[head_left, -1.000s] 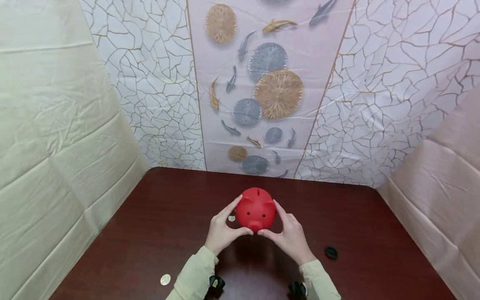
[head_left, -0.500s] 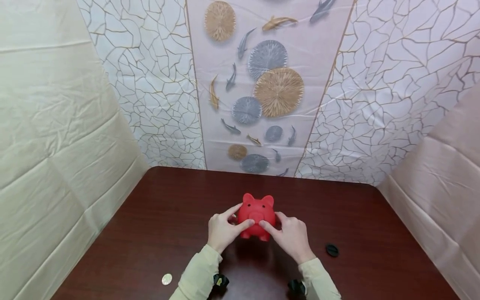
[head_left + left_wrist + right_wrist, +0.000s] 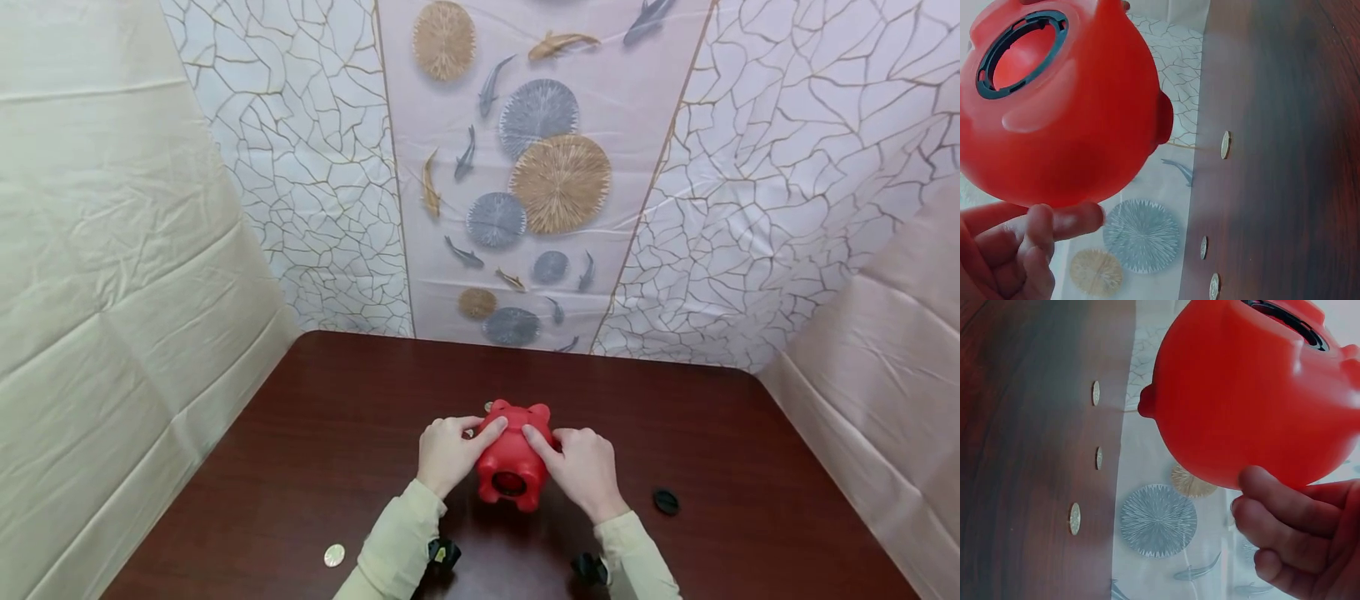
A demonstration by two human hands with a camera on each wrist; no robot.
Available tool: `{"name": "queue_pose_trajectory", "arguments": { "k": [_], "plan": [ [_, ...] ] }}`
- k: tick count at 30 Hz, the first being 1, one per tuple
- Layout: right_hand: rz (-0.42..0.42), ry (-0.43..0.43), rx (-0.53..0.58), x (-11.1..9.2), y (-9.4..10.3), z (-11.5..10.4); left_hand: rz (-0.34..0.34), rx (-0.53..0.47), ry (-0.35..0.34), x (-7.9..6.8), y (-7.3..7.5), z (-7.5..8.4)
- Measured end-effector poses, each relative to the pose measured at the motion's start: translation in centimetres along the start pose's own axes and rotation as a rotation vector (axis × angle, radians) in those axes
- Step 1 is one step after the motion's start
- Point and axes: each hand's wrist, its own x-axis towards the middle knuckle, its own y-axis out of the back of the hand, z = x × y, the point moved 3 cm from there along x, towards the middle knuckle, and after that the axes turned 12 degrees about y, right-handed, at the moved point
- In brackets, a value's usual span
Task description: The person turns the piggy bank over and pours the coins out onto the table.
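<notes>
A red piggy bank (image 3: 512, 458) is held between both hands over the table, tipped so its feet and underside face me. A round hole in its belly, lined by a black ring (image 3: 996, 94), stands uncovered. My left hand (image 3: 450, 454) grips its left side, thumb across the front. The right hand (image 3: 588, 471) does the same on the right. Both wrist views show fingers (image 3: 1272, 497) curled at the lower side of the red body. A black round plug (image 3: 665, 501) lies on the table, right of the right hand.
One gold coin (image 3: 334, 555) lies at the front left of the dark wood table (image 3: 750, 467). Another coin (image 3: 488, 407) lies just behind the piggy bank, and a coin (image 3: 469, 433) is partly hidden by the left hand. Patterned cloth (image 3: 510, 275) hangs behind the table.
The piggy bank has rotated in both hands: first its top slot showed, then its face, now its belly hole. The thumbs have moved up with it. A coin behind it has come into view.
</notes>
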Motion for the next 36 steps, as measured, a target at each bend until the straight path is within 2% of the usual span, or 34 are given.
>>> {"name": "queue_pose_trajectory", "arguments": {
  "k": [6,10,14,17,22,31,36],
  "plan": [
    [-0.067,-0.049,0.009,0.1,-0.1,0.1,-0.01,0.023,0.016,0.0,0.1,0.0],
    [-0.109,-0.034,0.011,0.2,0.2,0.4,-0.07,0.006,0.003,0.1,-0.1,-0.4],
    [-0.15,-0.01,0.081,0.1,0.2,1.0,-0.163,-0.084,-0.061,0.1,-0.1,-0.8],
    [-0.17,0.017,0.154,-0.2,-0.2,1.4,-0.223,-0.173,-0.134,0.1,0.0,-0.8],
    [-0.115,0.091,0.249,-0.5,-0.7,1.5,-0.276,-0.268,-0.215,-0.2,-0.1,-0.7],
    [0.052,0.28,0.25,-0.1,-1.0,0.7,-0.217,-0.327,-0.268,-0.5,-0.6,-0.8],
    [0.14,0.328,0.22,0.2,-0.9,0.2,-0.13,-0.348,-0.348,-0.4,-0.1,-0.3]
  ]
}}
